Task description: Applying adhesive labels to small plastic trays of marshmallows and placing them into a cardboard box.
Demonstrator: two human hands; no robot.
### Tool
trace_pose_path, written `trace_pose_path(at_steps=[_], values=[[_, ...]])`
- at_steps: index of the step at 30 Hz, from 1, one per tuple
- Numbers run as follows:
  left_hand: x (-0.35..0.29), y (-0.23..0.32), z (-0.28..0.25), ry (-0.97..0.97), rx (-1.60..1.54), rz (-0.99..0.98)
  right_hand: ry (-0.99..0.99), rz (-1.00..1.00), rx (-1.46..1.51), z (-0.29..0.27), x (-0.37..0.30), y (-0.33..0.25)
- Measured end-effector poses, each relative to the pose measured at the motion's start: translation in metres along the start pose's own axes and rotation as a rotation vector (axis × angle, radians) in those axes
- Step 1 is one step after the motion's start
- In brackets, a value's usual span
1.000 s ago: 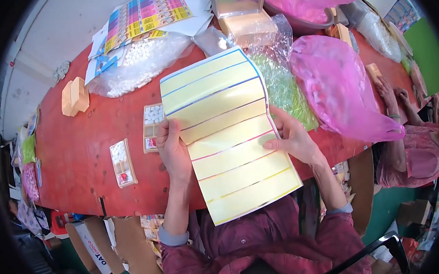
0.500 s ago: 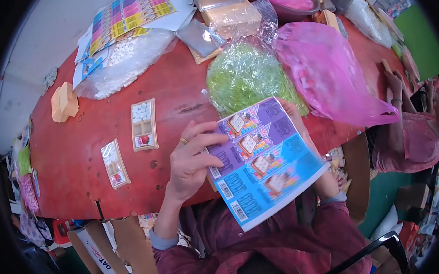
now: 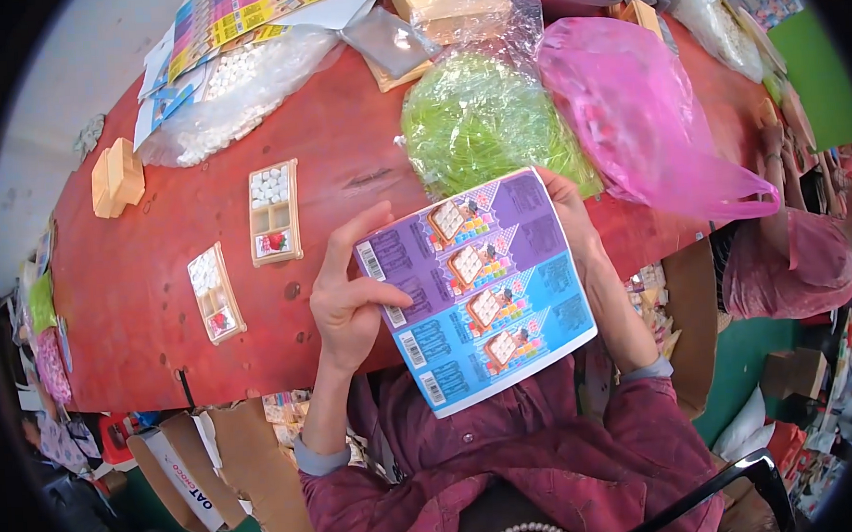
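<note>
Head view: the printed sheet (image 3: 480,292) is between your two hands, on the near side of the green bag (image 3: 486,118).
Your right hand (image 3: 573,215), partly hidden, grasps its right edge and is nearer to the green bag; your left hand (image 3: 345,314) has fingers spread at its left edge, and I cannot tell whether they pinch. The sheet looks almost square, without clear long axis. Counted: one visible sheet, two compartment trays (image 3: 262,222) left of the green bag, one pink bag (image 3: 620,111) right of it.
</note>
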State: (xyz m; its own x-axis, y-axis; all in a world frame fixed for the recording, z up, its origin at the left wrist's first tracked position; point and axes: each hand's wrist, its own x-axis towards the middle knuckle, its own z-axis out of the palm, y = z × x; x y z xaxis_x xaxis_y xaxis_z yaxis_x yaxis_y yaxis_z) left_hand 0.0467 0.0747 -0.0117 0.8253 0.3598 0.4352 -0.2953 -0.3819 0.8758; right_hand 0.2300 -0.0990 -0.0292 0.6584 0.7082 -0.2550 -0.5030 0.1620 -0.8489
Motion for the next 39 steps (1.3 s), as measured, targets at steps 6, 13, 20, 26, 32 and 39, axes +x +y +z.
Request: trace_pose_path(at_steps=[6,13,20,26,32,39], values=[[-0.01,0.002,-0.001,0.402,-0.834,-0.412,0.099,-0.255,-0.059,-0.002,-0.012,0.003],[-0.023,-0.014,-0.001,0.194,-0.429,-0.387,-0.204,-0.558,-0.308,0.018,-0.039,-0.006],[-0.015,0.0,-0.001,0.296,-0.203,-0.156,-0.314,-0.531,-0.275,0.017,-0.049,-0.017],[-0.021,-0.003,-0.003,0.316,-0.25,-0.266,-0.166,-0.909,-1.04,0.025,-0.05,-0.026],[-0.011,0.009,0.005,0.303,-0.402,-0.51,0.137,-0.316,-0.347,0.032,-0.05,-0.017],[-0.009,-0.001,0.007,0.241,-0.519,-0.621,0.131,-0.212,-0.311,0.017,-0.038,-0.009]])
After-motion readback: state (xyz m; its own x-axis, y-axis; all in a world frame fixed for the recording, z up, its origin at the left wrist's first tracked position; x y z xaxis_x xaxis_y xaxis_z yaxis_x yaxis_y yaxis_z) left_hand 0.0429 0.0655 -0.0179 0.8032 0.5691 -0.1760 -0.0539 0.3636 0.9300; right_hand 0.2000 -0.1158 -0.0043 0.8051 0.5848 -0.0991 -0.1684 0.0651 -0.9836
